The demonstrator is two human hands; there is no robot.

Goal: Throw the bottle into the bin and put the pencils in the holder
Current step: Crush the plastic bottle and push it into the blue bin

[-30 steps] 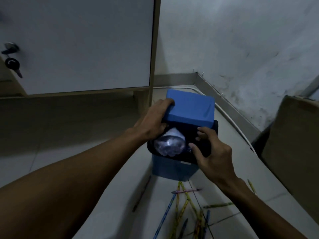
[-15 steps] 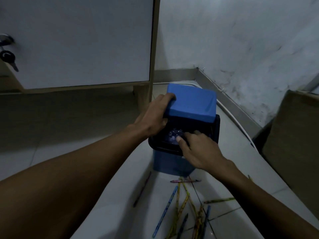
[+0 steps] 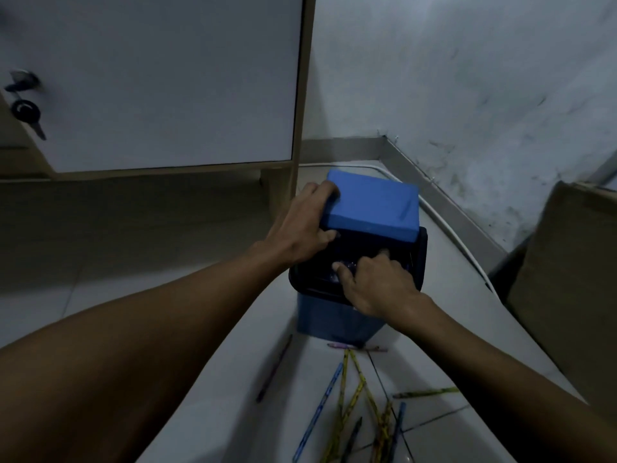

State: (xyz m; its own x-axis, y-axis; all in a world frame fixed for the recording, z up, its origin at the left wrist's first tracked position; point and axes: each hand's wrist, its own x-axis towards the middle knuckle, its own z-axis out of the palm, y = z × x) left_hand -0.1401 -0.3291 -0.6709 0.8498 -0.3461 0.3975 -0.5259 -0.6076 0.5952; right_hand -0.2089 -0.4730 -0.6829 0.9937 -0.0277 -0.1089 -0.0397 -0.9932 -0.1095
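A small blue bin (image 3: 334,320) with a black rim stands on the tiled floor. My left hand (image 3: 300,232) grips the near edge of its blue lid (image 3: 374,205) and holds it tilted up. My right hand (image 3: 374,284) reaches into the dark opening, fingers on the clear bottle (image 3: 347,265), of which only a glint shows under the fingertips. Several pencils (image 3: 347,406), yellow and blue, lie scattered on the floor in front of the bin. No holder is in view.
A white cabinet door (image 3: 150,78) with a key in its lock (image 3: 26,111) hangs at the left. A cardboard box (image 3: 574,279) stands at the right. A white cable (image 3: 450,235) runs along the wall base behind the bin. One dark pencil (image 3: 273,372) lies apart at the left.
The bottle, held at the bin's mouth a second ago, has gone down inside. My right hand followed it into the opening. My left hand still holds the lid up.
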